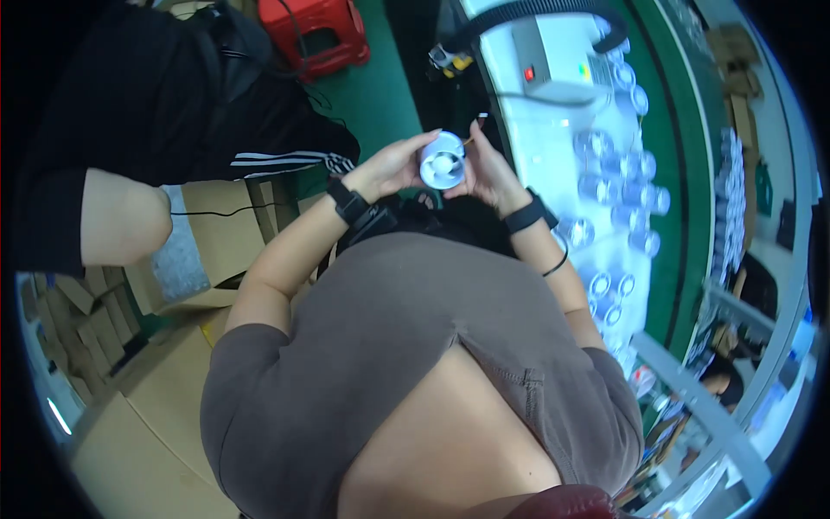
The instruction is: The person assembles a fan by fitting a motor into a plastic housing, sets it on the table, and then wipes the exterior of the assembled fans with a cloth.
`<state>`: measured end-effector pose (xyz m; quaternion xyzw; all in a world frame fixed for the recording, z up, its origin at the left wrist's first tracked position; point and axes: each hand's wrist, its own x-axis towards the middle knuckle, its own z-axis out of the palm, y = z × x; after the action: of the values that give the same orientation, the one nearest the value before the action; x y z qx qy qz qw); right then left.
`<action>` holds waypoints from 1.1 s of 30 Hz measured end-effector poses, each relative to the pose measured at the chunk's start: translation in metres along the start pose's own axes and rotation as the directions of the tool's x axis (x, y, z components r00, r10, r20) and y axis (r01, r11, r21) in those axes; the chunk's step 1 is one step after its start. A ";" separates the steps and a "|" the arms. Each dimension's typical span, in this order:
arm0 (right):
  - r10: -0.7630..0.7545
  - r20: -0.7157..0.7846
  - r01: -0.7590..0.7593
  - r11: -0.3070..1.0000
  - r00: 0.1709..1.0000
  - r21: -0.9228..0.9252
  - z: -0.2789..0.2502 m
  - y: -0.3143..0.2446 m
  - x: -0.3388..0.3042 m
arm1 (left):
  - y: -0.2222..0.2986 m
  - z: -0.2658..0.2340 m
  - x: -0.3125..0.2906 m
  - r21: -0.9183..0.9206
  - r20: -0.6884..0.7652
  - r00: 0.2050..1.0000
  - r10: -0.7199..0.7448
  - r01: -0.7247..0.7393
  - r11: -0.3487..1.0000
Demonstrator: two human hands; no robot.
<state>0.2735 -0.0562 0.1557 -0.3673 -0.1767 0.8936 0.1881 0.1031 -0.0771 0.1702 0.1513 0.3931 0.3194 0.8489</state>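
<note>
A small white round fan part (pixel 442 161) with a hub and blades sits between both hands, held up in front of my chest. My left hand (pixel 391 166) cups its left side, fingers curled over the top rim. My right hand (pixel 489 169) grips its right side and also pinches a thin stick-like tool (pixel 475 126) that points up past the fingers. Both wrists wear black bands. My brown shirt (pixel 415 346) fills the lower middle of the view.
A white workbench (pixel 553 147) on the right carries several clear round parts (pixel 618 195) and a grey box (pixel 558 60) with a red light. Another person in black (pixel 130 121) sits at left. Cardboard boxes (pixel 216 233) and a red stool (pixel 316 35) stand nearby.
</note>
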 end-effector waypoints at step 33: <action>-0.985 0.168 0.377 -0.174 -0.049 -0.910 0.130 -0.184 -0.145 | 0.042 -0.118 0.098 0.966 0.107 0.644 0.757 -0.247 0.073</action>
<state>0.3127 0.0127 0.4115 -0.4815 -0.6470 0.1561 0.5703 0.0427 0.0194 0.0593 0.6672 0.5922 0.3344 0.3039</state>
